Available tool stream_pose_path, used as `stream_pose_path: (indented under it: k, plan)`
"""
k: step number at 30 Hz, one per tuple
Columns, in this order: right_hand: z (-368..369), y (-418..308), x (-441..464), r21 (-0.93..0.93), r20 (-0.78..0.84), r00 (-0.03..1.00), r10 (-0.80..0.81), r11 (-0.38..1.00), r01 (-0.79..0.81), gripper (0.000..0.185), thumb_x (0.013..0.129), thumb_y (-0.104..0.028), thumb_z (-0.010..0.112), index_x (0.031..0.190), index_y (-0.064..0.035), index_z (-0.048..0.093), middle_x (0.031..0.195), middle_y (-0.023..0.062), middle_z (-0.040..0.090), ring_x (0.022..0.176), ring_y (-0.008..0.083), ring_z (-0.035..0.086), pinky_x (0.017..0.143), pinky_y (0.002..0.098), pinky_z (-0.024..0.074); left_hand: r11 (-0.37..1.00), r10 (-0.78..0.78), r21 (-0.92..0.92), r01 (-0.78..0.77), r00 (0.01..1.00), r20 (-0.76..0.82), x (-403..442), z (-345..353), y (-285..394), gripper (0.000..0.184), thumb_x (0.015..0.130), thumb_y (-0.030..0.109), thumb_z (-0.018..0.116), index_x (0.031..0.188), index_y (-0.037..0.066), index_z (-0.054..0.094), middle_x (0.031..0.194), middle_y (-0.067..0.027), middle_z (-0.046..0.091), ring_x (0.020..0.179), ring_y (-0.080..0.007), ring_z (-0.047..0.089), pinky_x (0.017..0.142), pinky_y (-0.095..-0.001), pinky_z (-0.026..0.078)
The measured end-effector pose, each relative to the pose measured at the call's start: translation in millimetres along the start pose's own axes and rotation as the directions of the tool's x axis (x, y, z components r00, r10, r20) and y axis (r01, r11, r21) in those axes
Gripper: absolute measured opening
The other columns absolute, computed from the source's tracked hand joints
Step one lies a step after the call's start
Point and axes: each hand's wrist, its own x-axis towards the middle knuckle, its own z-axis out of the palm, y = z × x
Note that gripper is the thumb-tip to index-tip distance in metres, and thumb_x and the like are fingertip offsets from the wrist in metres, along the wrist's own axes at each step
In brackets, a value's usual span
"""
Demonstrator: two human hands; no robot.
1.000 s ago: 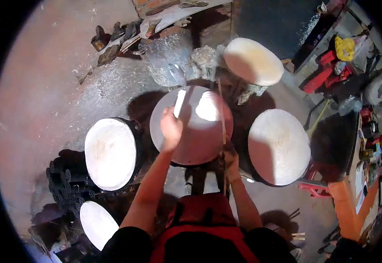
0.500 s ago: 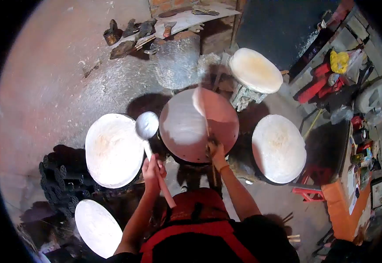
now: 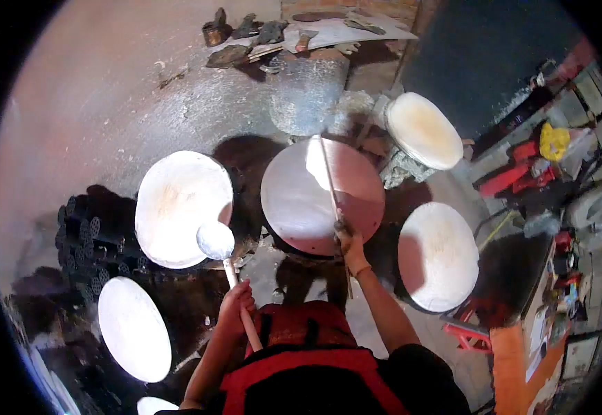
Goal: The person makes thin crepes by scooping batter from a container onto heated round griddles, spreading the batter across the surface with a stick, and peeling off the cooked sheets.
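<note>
My left hand (image 3: pixel 236 306) is closed around the handle of a long-handled ladle (image 3: pixel 216 241). Its round grey bowl lies over the front right edge of a white round disc (image 3: pixel 169 214). Ahead of me is a round flat griddle (image 3: pixel 290 204), partly in shadow, with a bright patch near its far edge. My right hand (image 3: pixel 350 245) grips a long thin wooden stick (image 3: pixel 330 176) at the griddle's near edge. The stick stretches across the griddle to its far side; whether it touches the surface I cannot tell.
More white round discs stand to the right (image 3: pixel 439 256), at the back right (image 3: pixel 425 131) and at the lower left (image 3: pixel 135 328). Black honeycomb briquettes (image 3: pixel 86 235) are stacked at left. An orange-sided table (image 3: pixel 508 360) and a red stool (image 3: pixel 468 337) are at right.
The camera view has shifted. My left hand has drawn the ladle back toward my body, from beside the griddle. On the griddle, the stick has swung slightly.
</note>
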Motion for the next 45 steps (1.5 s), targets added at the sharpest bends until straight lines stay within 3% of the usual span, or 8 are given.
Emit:
stream_pose_path:
  k: [4, 11, 21, 25, 32, 37, 39, 45]
  plan:
    - [-42, -81, -9, 0.025, 0.285, 0.861, 0.421, 0.895, -0.446, 0.020, 0.085, -0.017, 0.057, 0.099, -0.0034, 0.062, 0.070, -0.0032, 0.050, 0.060, 0.0079, 0.045, 0.052, 0.0242, 0.0364, 0.998, 0.056, 0.047, -0.052, 0.994, -0.094, -11, 1, -31, 0.020, 0.085, 0.021, 0.058, 0.071, 0.013, 0.046, 0.056, 0.0050, 0.037, 0.045, -0.0084, 0.036, 0.041, -0.0245, 0.030]
    - [-81, -8, 55, 0.103, 0.139, 0.976, 0.169, 0.978, -0.184, 0.017, 0.083, -0.009, 0.060, 0.099, -0.0090, 0.064, 0.070, -0.0030, 0.053, 0.052, 0.0069, 0.045, 0.042, 0.0231, 0.0351, 0.981, 0.093, -0.130, -0.147, 0.931, -0.354, -41, 36, -86, 0.009, 0.086, 0.017, 0.055, 0.079, 0.011, 0.054, 0.064, 0.0016, 0.048, 0.055, -0.0122, 0.047, 0.047, -0.0229, 0.040]
    - [-148, -32, 87, 0.096, 0.791, 0.597, 0.134, 0.937, -0.337, 0.043, 0.087, 0.002, 0.049, 0.129, -0.0083, 0.051, 0.079, -0.0014, 0.051, 0.057, 0.0063, 0.040, 0.052, 0.0229, 0.0344, 0.931, 0.186, -0.202, -0.304, 0.871, -0.454, -44, 27, -153, 0.015, 0.086, 0.013, 0.055, 0.098, 0.006, 0.060, 0.084, -0.0048, 0.059, 0.073, -0.0179, 0.056, 0.073, -0.0305, 0.049]
    - [-132, -49, 124, 0.022, 0.473, 0.798, 0.373, 0.901, -0.434, 0.041, 0.085, -0.006, 0.054, 0.124, -0.0161, 0.055, 0.056, -0.0030, 0.046, 0.037, 0.0074, 0.036, 0.032, 0.0234, 0.0268, 0.913, 0.238, -0.172, -0.371, 0.824, -0.514, -76, 75, -160, 0.013, 0.083, 0.015, 0.061, 0.094, 0.007, 0.061, 0.079, -0.0010, 0.056, 0.070, -0.0152, 0.054, 0.070, -0.0294, 0.049]
    - [-171, -80, 139, -0.313, 0.760, 0.307, 0.573, 0.736, -0.601, 0.043, 0.087, -0.011, 0.057, 0.127, -0.0265, 0.053, 0.054, -0.0032, 0.043, 0.035, 0.0057, 0.035, 0.031, 0.0225, 0.0242, 0.918, 0.178, -0.198, -0.344, 0.803, -0.569, -89, 48, -220, 0.010, 0.081, 0.019, 0.066, 0.085, 0.011, 0.062, 0.068, 0.0041, 0.050, 0.063, -0.0122, 0.051, 0.060, -0.0257, 0.048]
    - [-149, -23, 175, -0.147, 0.691, 0.586, 0.423, 0.876, -0.459, 0.032, 0.084, -0.005, 0.056, 0.115, -0.0078, 0.060, 0.059, 0.0006, 0.057, 0.035, 0.0043, 0.038, 0.030, 0.0205, 0.0323, 0.941, 0.135, -0.203, -0.272, 0.848, -0.513, -99, 16, -246, 0.017, 0.085, 0.025, 0.059, 0.097, 0.012, 0.060, 0.081, -0.0045, 0.059, 0.076, -0.0219, 0.059, 0.066, -0.0372, 0.052]
    - [-141, -81, 147, -0.406, 0.637, 0.457, 0.621, 0.774, -0.486, 0.028, 0.083, -0.006, 0.058, 0.111, -0.0066, 0.061, 0.055, -0.0003, 0.054, 0.033, 0.0049, 0.035, 0.028, 0.0230, 0.0297, 0.950, 0.151, -0.133, -0.281, 0.791, -0.593, -108, 61, -231, 0.012, 0.085, 0.021, 0.061, 0.091, 0.011, 0.061, 0.072, -0.0006, 0.053, 0.067, -0.0180, 0.056, 0.059, -0.0321, 0.049]
    - [-272, -85, 75, 0.006, 0.871, 0.425, 0.248, 0.858, -0.514, 0.034, 0.088, -0.020, 0.059, 0.119, -0.0064, 0.058, 0.080, 0.0022, 0.059, 0.056, 0.0064, 0.047, 0.052, 0.0241, 0.0403, 0.969, 0.185, -0.035, -0.243, 0.817, -0.547, -107, 85, -197, 0.009, 0.087, 0.017, 0.057, 0.089, 0.009, 0.061, 0.065, 0.0025, 0.052, 0.055, -0.0119, 0.051, 0.051, -0.0263, 0.047]
